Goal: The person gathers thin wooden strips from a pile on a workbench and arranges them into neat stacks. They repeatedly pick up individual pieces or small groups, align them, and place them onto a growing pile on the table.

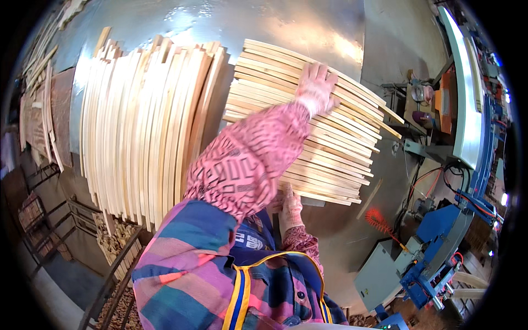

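A layer of pale wooden strips (324, 157) lies side by side on the metal table, running roughly left to right. My left hand (317, 88) reaches across it and rests flat on the far strips, fingers spread. Close to my body, my right hand (290, 210) touches the near edge of the layer, one digit stretched out against the nearest strip; its other fingers are partly hidden. Neither hand appears to grip anything. To the left, a wider row of wooden strips (135, 129) lies turned crosswise to the first. Both forearms wear pink patterned sleeves.
The shiny metal table (247, 22) runs beneath both rows. On the right stand a blue machine (440, 242) with a red coiled hose (378, 220) and a long metal rail (465, 93). Metal racks (66, 212) and more wood sit at lower left. A loose strip (369, 198) lies near the layer.
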Action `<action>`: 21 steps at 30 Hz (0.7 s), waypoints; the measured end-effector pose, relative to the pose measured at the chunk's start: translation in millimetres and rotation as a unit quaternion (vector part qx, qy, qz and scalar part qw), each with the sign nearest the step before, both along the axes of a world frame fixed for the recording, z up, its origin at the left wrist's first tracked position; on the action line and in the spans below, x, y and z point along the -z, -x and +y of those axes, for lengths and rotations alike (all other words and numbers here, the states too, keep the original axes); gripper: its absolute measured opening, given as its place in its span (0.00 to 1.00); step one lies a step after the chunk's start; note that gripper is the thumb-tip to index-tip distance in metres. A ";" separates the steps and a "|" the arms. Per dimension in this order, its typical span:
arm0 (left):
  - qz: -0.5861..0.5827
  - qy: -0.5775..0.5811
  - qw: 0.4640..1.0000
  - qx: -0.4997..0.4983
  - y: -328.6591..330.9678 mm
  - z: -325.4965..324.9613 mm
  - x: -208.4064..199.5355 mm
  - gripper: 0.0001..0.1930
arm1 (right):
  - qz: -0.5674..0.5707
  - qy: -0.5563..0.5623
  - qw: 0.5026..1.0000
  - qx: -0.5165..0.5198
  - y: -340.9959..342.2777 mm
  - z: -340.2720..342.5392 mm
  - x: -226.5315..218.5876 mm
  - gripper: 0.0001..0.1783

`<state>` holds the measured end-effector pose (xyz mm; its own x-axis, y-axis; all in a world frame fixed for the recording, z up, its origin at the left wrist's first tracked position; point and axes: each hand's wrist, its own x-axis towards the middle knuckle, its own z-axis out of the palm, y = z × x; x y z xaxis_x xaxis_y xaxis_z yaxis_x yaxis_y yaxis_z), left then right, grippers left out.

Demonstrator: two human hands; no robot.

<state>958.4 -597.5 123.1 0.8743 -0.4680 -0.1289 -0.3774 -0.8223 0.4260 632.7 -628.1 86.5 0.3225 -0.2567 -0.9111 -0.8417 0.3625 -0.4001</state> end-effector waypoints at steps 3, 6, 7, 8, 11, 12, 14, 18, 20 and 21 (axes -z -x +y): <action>-0.076 0.128 0.988 -0.041 100.3 32.2 0.3 0.35 | -0.017 -0.042 0.995 -0.086 22.1 -17.8 9.7 0.21; -0.071 0.206 0.976 0.007 223.9 64.8 -14.3 0.31 | -0.062 -0.003 0.969 -0.239 54.3 -39.1 17.1 0.18; -0.077 0.244 0.967 0.019 262.5 80.8 -25.6 0.27 | -0.105 0.057 0.934 -0.336 67.0 -41.5 20.2 0.17; -0.082 0.279 0.956 0.034 301.2 95.7 -35.9 0.22 | -0.157 0.150 0.863 -0.456 79.2 -42.2 24.0 0.17; -0.080 0.240 0.956 0.149 419.5 143.3 1.8 0.25 | -0.131 0.182 0.866 -0.447 121.0 -30.7 32.6 0.17; 0.067 0.087 0.974 0.200 454.4 159.8 16.9 0.24 | -0.058 0.107 0.933 -0.339 134.0 -27.4 33.5 0.16; 0.370 -0.044 0.923 0.099 484.0 190.5 -9.0 0.22 | -0.072 0.025 0.941 -0.329 167.0 -27.5 29.6 0.17; 0.263 -0.076 0.962 -0.016 534.9 239.9 -34.5 0.21 | -0.081 0.072 0.865 -0.490 212.0 8.4 -30.7 0.19; 0.142 -0.009 0.989 0.028 554.7 255.9 -20.8 0.18 | -0.183 0.168 0.757 -0.604 237.1 24.8 -28.2 0.19; 0.188 0.003 0.981 -0.041 554.1 254.0 -37.0 0.18 | -0.277 0.198 0.696 -0.632 251.9 12.2 11.2 0.19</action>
